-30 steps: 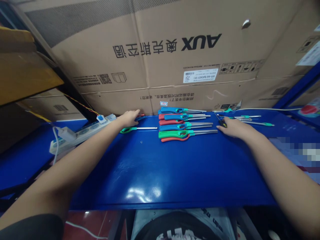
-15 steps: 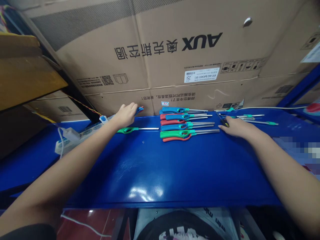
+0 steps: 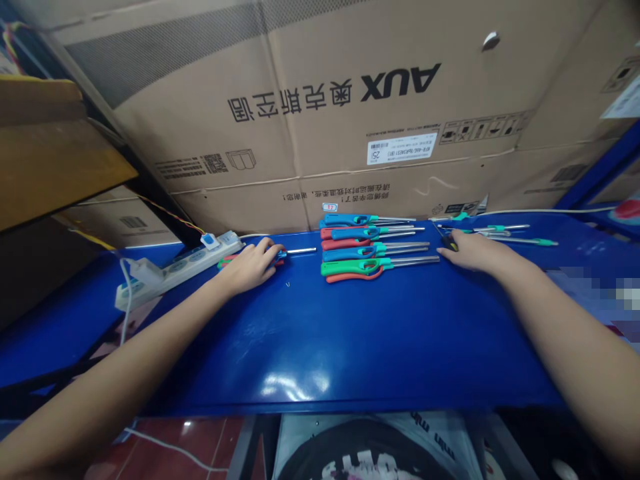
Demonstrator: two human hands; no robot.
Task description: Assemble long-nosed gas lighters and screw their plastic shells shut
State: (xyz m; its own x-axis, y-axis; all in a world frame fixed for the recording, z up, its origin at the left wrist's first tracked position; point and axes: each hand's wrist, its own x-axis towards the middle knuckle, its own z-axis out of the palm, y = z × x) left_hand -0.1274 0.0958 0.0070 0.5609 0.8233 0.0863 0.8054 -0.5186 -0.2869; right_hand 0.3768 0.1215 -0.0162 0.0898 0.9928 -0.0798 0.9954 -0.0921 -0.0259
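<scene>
My left hand (image 3: 254, 265) is closed over long-nosed gas lighters lying on the blue shelf (image 3: 310, 333). A lighter's blue part (image 3: 282, 255) shows at its fingertips, and a metal barrel (image 3: 303, 251) points right. Green and red handle ends (image 3: 227, 260) stick out on the left; the rest is hidden under the palm. At the right, my right hand (image 3: 467, 250) is closed around a small tool with a black and yellow handle (image 3: 451, 244), its thin shaft angled up-left. Between the hands lies a stack of blue, red and green gas lighters (image 3: 353, 268), barrels to the right.
Several more lighters (image 3: 505, 230) lie beyond my right hand. A white power strip (image 3: 185, 263) with plugs and cords sits at the left. Behind stands a large cardboard box (image 3: 310, 147), with a small price tag (image 3: 330, 207) before it. A brown box (image 3: 55, 140) overhangs the left.
My left hand has come down and slightly right with the blue item, onto the green lighter. The right hand has hardly moved.
</scene>
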